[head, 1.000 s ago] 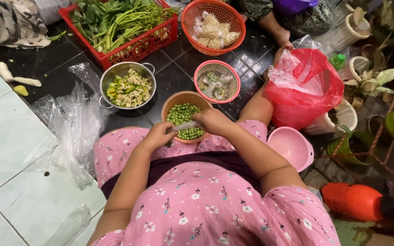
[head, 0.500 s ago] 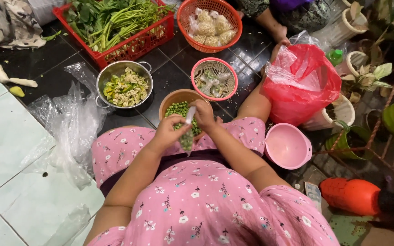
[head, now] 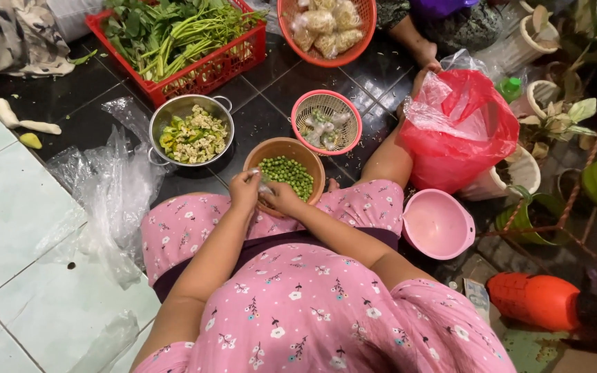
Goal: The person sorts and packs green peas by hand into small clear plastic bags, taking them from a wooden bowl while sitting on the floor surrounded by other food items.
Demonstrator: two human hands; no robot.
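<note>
Plastic sheeting (head: 108,190), clear and crumpled, lies at the left on the floor, where pale tiles meet dark tiles. Far behind it stands a red crate (head: 205,72) full of leafy green stalks, and nearer a metal pot (head: 191,131) with two handles holds chopped green and yellow pieces. Near the middle, just in front of the person's knees, stands a brown bowl (head: 281,150) with small green peas inside. The left hand (head: 245,190) is at the near left rim of this bowl, with the fingers curled closed around a small pale thing that looks like a knife or a pod; what it is exactly cannot be told. The right hand (head: 283,199) is just beside it, touching it or almost touching, at the near rim of the bowl; its fingers are bent inward as if pinching something small, but what it holds is hidden. Both forearms come from a pink flowered dress (head: 312,311) that fills the near part of the view. A little farther and to the right of the bowl is a pink mesh basket (head: 326,121) with pale and green bits. Far at the top is an orange basket (head: 326,31) with bagged pale food. To the right stands a red plastic bag (head: 461,131), open at the top, and another person's hand (head: 426,59) is by its far edge. Near the right is an empty pink basin (head: 439,224), and an orange container (head: 537,300) lies nearer still.
</note>
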